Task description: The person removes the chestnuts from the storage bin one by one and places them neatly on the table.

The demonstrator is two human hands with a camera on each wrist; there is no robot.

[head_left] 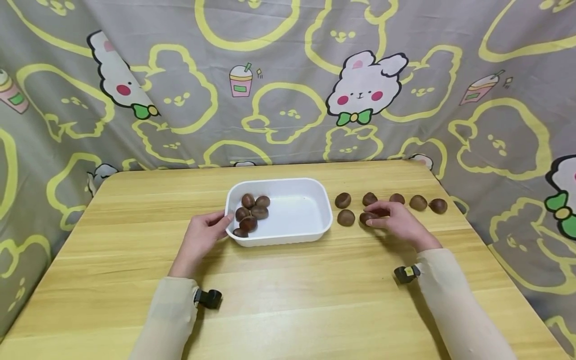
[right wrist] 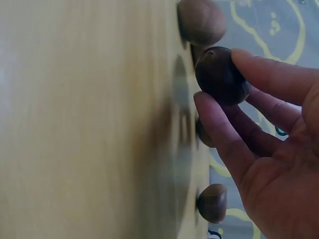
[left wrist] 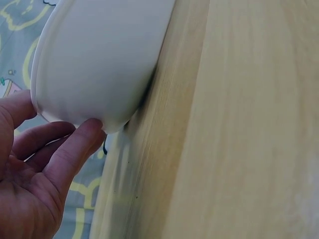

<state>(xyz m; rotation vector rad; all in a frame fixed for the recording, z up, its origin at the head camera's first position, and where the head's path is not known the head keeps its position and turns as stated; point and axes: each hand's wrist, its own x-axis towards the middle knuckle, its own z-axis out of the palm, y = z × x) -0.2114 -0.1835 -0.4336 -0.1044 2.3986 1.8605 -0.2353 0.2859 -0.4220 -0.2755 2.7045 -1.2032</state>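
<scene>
A white plastic tray (head_left: 288,237) sits on the wooden table with several brown chestnuts (head_left: 259,212) gathered at its left end. My left hand (head_left: 204,237) holds the tray's left end, thumb over the rim and fingers against the outer wall (left wrist: 99,64). To the right of the tray, my right hand (head_left: 398,222) pinches a dark chestnut (right wrist: 222,74) between thumb and fingers; it looks slightly raised off the table. Just left of it lies a loose chestnut (head_left: 346,217), with another chestnut (head_left: 343,200) behind. The right hand partly covers one chestnut (head_left: 397,198) of the back row.
The back row runs on rightward with a chestnut (head_left: 418,202) and an end chestnut (head_left: 438,205) near the table's right edge. A patterned curtain (head_left: 288,115) hangs behind the table (head_left: 288,300). Each wrist wears a small black camera (head_left: 209,298).
</scene>
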